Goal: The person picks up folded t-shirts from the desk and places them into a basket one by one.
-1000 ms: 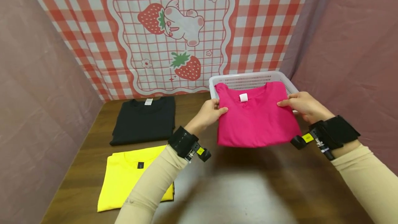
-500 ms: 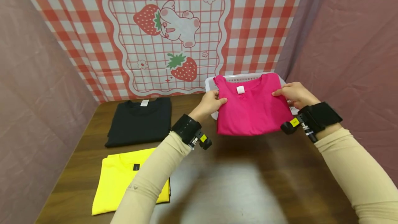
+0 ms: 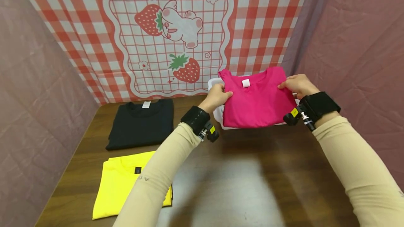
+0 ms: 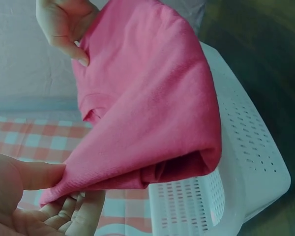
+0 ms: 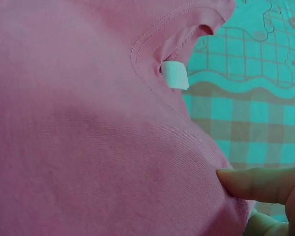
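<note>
Black cotton comes first at the far left: a folded black T-shirt (image 3: pixel 141 123) lies flat on the brown table (image 3: pixel 240 181) with its collar toward the strawberry-print cloth (image 3: pixel 170 34), and a folded yellow T-shirt (image 3: pixel 126 181) lies just in front of it, nearer the person, the two well apart from the work in hand. Moving right, the left hand (image 3: pixel 217 97) pinches the left edge of a folded pink T-shirt (image 3: pixel 257 102), thumb on top and fingers curled beneath, as the left wrist view shows. The shirt hangs in the air above a white perforated basket (image 4: pixel 246 162), collar and white label (image 3: pixel 246 83) turned away from the person; gripping both side edges seems to keep the fold flat and stop it sagging open. At the far right, the right hand (image 3: pixel 297 84) grasps the opposite edge, its thumb (image 5: pixel 258 183) pressed on the fabric's upper face.
</note>
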Motion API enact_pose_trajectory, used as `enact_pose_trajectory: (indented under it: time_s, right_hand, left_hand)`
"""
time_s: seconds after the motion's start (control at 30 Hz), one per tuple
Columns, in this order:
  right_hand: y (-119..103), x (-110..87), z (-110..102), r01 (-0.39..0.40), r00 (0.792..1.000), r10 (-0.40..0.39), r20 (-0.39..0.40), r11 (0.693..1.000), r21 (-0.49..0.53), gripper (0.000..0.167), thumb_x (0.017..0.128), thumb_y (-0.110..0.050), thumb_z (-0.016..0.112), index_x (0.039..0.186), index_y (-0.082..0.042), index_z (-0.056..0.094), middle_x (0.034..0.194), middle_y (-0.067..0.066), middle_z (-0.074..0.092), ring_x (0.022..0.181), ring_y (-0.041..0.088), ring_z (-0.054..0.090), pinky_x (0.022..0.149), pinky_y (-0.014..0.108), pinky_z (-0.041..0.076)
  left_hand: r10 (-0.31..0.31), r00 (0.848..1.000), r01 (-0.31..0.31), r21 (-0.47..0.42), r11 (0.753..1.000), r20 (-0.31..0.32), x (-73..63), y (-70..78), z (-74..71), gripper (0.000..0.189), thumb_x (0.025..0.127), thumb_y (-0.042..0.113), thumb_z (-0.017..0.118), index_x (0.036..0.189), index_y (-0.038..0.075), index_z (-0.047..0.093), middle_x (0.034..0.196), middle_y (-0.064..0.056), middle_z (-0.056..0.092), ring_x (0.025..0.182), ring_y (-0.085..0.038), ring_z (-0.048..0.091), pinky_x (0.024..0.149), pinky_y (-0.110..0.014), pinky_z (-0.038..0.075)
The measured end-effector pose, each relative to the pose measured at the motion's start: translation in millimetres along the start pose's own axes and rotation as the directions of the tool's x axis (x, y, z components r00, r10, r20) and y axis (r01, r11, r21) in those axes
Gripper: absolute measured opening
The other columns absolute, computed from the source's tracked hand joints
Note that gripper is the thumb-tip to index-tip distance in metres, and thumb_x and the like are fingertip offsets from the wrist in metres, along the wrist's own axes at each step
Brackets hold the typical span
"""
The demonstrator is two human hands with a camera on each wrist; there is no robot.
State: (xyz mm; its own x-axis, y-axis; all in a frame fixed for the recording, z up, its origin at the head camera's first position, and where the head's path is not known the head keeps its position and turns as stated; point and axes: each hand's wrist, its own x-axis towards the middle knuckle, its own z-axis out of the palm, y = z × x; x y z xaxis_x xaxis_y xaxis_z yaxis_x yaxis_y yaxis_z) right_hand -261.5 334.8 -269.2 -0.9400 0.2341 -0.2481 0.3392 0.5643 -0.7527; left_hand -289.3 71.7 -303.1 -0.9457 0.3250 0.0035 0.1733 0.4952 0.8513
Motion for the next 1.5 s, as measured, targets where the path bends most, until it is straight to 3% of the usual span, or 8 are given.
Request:
enact_pose_trajectory:
  time_s: [0.23,0.43,0.73,0.87,0.97,1.03,1.27,1.5]
  right_hand:
    - [-4,11.0,-6,-0.004,0.996,0.003,-0.09,1.0,-0.011,0.053,0.091,-0.017,0.056,0.137,0.007,0.044,0.118,0.016,0.042,0.101,0.023,0.042,0.06,0.017,0.044]
    - [2,20.7,-5,-0.023,0.989,0.025,-0.147,1.0,0.021,0.058,0.089,-0.016,0.056,0.141,0.005,0.041,0.132,0.022,0.038,0.106,0.024,0.04,0.057,0.014,0.041]
    - [16,32.8,-4,-0.034,0.977,0.044,-0.208,0.998,0.05,0.058,0.091,-0.014,0.055,0.143,0.005,0.038,0.147,0.027,0.031,0.128,0.033,0.033,0.085,0.026,0.041]
    - [21,39.8,-1,-0.016,0.965,0.005,-0.262,0.999,-0.038,0.052,0.089,-0.016,0.057,0.136,0.005,0.048,0.128,0.029,0.045,0.095,0.03,0.052,0.065,0.025,0.043]
    - [23,45.3,2,0.004,0.954,-0.04,-0.299,0.993,-0.119,0.046,0.088,-0.019,0.059,0.127,0.004,0.056,0.107,0.028,0.054,0.059,0.018,0.047,0.049,0.023,0.04]
    - [23,49.0,5,0.023,0.942,-0.064,-0.329,0.992,-0.128,0.043,0.087,-0.02,0.06,0.124,0.004,0.058,0.101,0.028,0.057,0.053,0.015,0.046,0.046,0.022,0.039]
    - [20,59.3,20,0.062,0.91,-0.119,-0.398,0.987,-0.151,0.041,0.09,-0.02,0.056,0.122,0.004,0.059,0.118,0.029,0.058,0.106,0.04,0.052,0.071,0.029,0.041]
    - [24,65.5,27,0.043,0.912,-0.113,-0.395,0.982,-0.182,0.04,0.091,-0.02,0.053,0.124,0.001,0.059,0.126,0.03,0.057,0.121,0.048,0.047,0.101,0.05,0.041]
  left_hand:
    - [0.065,0.996,-0.062,0.047,0.997,-0.058,14.3,2.5,4.6,0.022,0.093,0.015,0.06,0.075,0.008,0.049,0.066,0.003,0.041,0.066,-0.009,0.042,0.057,-0.014,0.034]
    - [0.127,0.986,-0.108,0.159,0.981,-0.112,23.8,0.4,10.9,0.018,0.092,0.015,0.061,0.086,-0.002,0.062,0.065,0.003,0.044,0.066,-0.009,0.043,0.057,-0.012,0.031]
    - [0.167,0.977,-0.139,0.203,0.969,-0.13,37.8,-2.8,25.2,0.024,0.093,0.015,0.059,0.111,-0.001,0.063,0.103,-0.015,0.072,0.089,-0.019,0.062,0.076,-0.021,0.047]
    - [0.181,0.974,-0.147,0.227,0.963,-0.138,42.8,-6.1,31.6,0.027,0.093,0.015,0.059,0.116,0.0,0.06,0.108,-0.014,0.071,0.098,-0.022,0.065,0.085,-0.027,0.051]
    - [0.188,0.971,-0.149,0.237,0.96,-0.149,45.5,-7.9,33.2,0.029,0.094,0.015,0.059,0.119,0.0,0.059,0.11,-0.014,0.071,0.103,-0.024,0.066,0.091,-0.03,0.051]
    - [0.194,0.968,-0.152,0.243,0.958,-0.159,47.4,-8.5,33.1,0.031,0.094,0.015,0.058,0.12,0.0,0.059,0.111,-0.014,0.071,0.105,-0.025,0.066,0.092,-0.033,0.051]
    - [0.203,0.954,-0.146,0.251,0.957,-0.219,53.7,-12.5,35.9,0.036,0.093,0.015,0.059,0.126,0.001,0.058,0.112,-0.014,0.071,0.104,-0.027,0.067,0.091,-0.034,0.052]
    - [0.2,0.95,-0.125,0.292,0.948,-0.241,58.0,-21.2,47.5,0.03,0.093,0.015,0.061,0.119,0.002,0.063,0.107,-0.015,0.073,0.104,-0.031,0.066,0.09,-0.037,0.052]
